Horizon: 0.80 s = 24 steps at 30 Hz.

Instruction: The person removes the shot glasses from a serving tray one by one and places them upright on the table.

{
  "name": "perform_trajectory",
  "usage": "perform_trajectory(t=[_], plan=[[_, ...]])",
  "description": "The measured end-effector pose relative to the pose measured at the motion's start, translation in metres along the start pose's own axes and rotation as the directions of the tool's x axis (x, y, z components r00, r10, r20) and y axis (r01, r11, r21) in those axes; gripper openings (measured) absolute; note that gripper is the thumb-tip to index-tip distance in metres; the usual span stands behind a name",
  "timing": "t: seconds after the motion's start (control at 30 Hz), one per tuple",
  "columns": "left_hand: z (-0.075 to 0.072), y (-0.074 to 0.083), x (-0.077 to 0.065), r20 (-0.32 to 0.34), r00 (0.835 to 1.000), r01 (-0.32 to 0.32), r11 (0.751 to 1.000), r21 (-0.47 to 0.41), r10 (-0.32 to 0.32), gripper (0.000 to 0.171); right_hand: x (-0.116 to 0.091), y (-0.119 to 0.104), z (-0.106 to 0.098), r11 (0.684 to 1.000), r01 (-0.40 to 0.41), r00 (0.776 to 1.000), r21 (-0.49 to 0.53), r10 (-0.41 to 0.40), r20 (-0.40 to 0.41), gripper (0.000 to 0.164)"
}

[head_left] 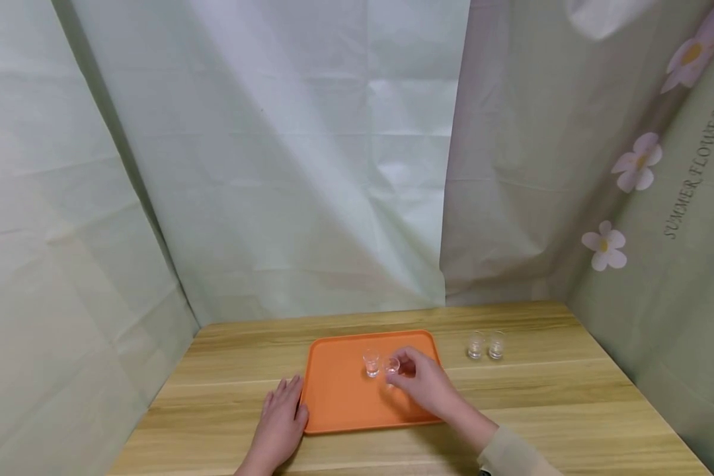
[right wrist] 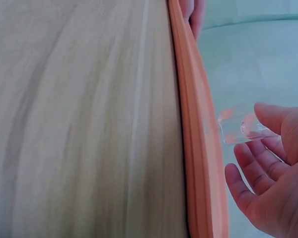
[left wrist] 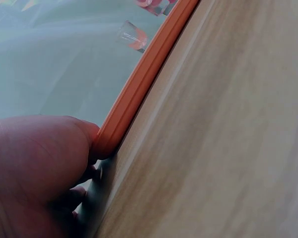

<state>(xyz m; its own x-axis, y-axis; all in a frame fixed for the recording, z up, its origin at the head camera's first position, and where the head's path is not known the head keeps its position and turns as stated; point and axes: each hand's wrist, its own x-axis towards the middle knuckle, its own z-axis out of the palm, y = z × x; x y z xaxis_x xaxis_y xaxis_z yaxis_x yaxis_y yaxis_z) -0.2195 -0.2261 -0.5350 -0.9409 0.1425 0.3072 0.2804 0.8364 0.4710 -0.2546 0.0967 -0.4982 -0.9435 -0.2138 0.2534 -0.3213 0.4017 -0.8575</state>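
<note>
The right sleeve (head_left: pixel 516 455) is pale — beige.

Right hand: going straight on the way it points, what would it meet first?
Likely the standing glass on the orange tray, just left of the held glass, though depth is unclear.

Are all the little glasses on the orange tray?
No, two glasses stand on the table to the right of the tray.
</note>
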Motion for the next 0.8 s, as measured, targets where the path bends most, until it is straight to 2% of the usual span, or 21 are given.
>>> perform_trajectory(t=[0.3,0.47,0.8], plan=[[0.000,0.000,0.000,0.000,1.000,-0.002,1.000,0.005,0.002,0.050,-0.012,0.005,-0.027,0.998,-0.016,0.995,-0.059,0.010,-0.100,0.029],[0.000,0.000,-0.001,-0.004,1.000,-0.008,1.000,0.006,0.008,0.051,-0.019,0.008,-0.046,0.998,-0.048,0.991,-0.051,0.041,-0.131,0.030],[0.000,0.001,-0.002,0.012,1.000,0.014,1.000,0.010,-0.014,0.050,-0.032,0.016,-0.083,0.986,-0.104,0.983,-0.128,0.082,-0.165,0.029]])
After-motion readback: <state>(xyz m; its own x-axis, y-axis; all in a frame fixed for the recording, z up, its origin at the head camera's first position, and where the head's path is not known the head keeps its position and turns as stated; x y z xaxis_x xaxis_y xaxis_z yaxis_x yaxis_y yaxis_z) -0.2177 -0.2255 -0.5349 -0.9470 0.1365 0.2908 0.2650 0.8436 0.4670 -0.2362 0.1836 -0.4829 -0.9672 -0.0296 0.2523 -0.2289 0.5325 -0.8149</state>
